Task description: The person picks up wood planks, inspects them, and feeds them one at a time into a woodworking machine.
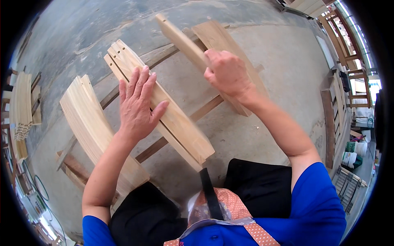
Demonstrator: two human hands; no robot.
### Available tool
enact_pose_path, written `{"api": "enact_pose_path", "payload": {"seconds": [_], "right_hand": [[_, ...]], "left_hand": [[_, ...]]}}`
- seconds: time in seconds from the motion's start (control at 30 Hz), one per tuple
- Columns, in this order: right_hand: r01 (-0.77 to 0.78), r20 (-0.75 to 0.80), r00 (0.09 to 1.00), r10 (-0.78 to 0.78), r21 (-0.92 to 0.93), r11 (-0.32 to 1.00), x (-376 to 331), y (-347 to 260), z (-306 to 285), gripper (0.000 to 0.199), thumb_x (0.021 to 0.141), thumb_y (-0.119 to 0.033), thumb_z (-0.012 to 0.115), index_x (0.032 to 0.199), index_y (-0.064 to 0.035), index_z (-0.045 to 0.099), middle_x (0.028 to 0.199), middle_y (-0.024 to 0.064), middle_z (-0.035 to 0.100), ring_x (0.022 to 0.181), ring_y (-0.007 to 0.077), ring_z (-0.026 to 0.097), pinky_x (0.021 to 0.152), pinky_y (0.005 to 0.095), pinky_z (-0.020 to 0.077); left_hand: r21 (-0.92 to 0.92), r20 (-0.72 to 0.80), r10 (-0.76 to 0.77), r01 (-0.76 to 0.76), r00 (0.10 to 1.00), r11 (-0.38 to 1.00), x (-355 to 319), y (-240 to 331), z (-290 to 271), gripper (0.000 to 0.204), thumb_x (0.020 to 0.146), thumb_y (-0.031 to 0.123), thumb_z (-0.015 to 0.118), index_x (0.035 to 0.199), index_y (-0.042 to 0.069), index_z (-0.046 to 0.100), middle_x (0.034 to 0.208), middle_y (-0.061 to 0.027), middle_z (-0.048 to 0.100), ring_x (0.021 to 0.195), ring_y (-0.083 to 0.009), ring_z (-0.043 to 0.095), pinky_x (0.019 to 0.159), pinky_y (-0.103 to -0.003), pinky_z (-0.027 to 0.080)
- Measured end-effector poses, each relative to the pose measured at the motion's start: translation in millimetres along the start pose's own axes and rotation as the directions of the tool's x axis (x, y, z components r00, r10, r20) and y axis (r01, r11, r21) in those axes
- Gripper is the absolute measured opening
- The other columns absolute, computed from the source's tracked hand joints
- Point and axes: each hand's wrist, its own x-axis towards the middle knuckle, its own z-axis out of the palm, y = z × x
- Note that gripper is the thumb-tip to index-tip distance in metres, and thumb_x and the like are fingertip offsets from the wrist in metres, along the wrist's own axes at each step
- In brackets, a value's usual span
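Observation:
My left hand (138, 104) lies flat with fingers spread on a pair of long pale wooden boards (182, 123) placed side by side. A narrow gap runs between them, and several small round holes show near their far end. To the right, my right hand (230, 74) is closed around another wooden board (180, 39), which is tilted and has a hole at its far tip. That hand is slightly blurred, and part of the board is hidden beneath it. Beside it rests a wider flat board (215, 35).
Slightly curved boards (88, 117) are stacked on the left. Wooden rails (207, 107) run under the boards above the concrete floor (283, 61). More timber (22, 102) is piled at the far left. Buckets (355, 153) and wooden frames (357, 78) stand along the right.

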Motion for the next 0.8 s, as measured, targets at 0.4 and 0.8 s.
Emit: {"api": "enact_pose_path", "payload": {"seconds": [0.4,0.8], "right_hand": [[0.067,0.056,0.996,-0.069,0.022,0.997,-13.0,-39.1,32.9,0.019,0.075,-0.004,0.062,0.093,-0.0059,0.058,0.085,0.0078,0.058,0.084,0.0258,0.064,0.063,0.0392,0.0552],[-0.602,0.670,0.730,-0.132,0.723,0.341,-24.4,-56.0,65.8,0.119,0.064,-0.063,0.076,0.147,0.0058,0.024,0.142,0.0298,0.040,0.131,0.0349,0.043,0.107,0.0390,0.0352]], "left_hand": [[-0.050,-0.024,-0.010,0.009,1.000,0.999,-0.9,0.6,1.2,0.069,0.087,0.037,0.060,0.144,0.007,0.036,0.154,-0.0121,0.031,0.146,-0.0299,0.019,0.117,-0.051,0.008],[-0.453,-0.096,-0.440,0.354,0.893,0.818,-7.8,-4.5,19.2,0.113,0.074,0.032,0.081,0.148,-0.007,0.005,0.144,-0.0322,0.032,0.140,-0.0345,0.028,0.116,-0.044,0.020]]}}
